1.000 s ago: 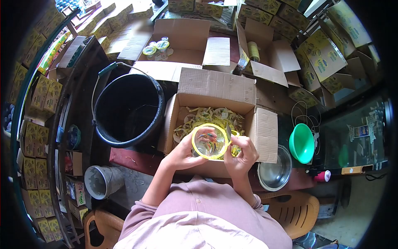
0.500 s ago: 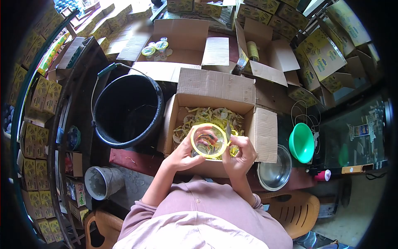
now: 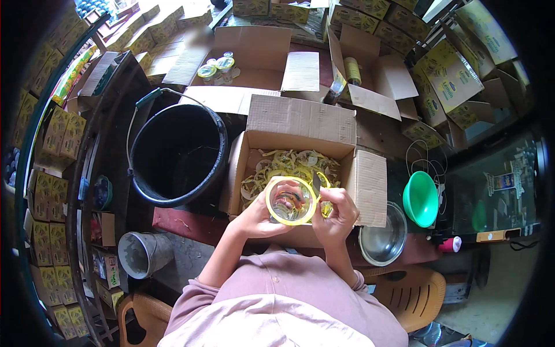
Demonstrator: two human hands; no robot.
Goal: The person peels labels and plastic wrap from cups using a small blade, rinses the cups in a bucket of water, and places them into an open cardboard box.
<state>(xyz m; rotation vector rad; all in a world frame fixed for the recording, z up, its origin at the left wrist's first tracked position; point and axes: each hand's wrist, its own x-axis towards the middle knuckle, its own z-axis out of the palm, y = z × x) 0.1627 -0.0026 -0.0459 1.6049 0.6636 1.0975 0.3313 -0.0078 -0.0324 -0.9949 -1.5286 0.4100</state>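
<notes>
A clear round container (image 3: 291,200) with a yellow rim is held above the near side of an open cardboard box (image 3: 302,120). Fingers of my left hand (image 3: 258,215) wrap round its left side and underside. My right hand (image 3: 335,218) pinches a small dark blade (image 3: 316,183) at the right edge of the rim. A strip of yellow material curls up beside the blade. Yellow strips and clear scraps (image 3: 289,164) fill the box below both hands.
A black bucket (image 3: 178,155) stands left of the box, a grey bucket (image 3: 145,254) lower left. On the right are a metal bowl (image 3: 383,234) and green bowls (image 3: 421,199). Behind, one open box (image 3: 252,49) holds several lidded cups (image 3: 217,69), another (image 3: 399,78) a yellow roll (image 3: 352,71).
The container has turned and tilted slightly in my left hand. The blade has shifted a little to the left, and more yellow strip stands up near it.
</notes>
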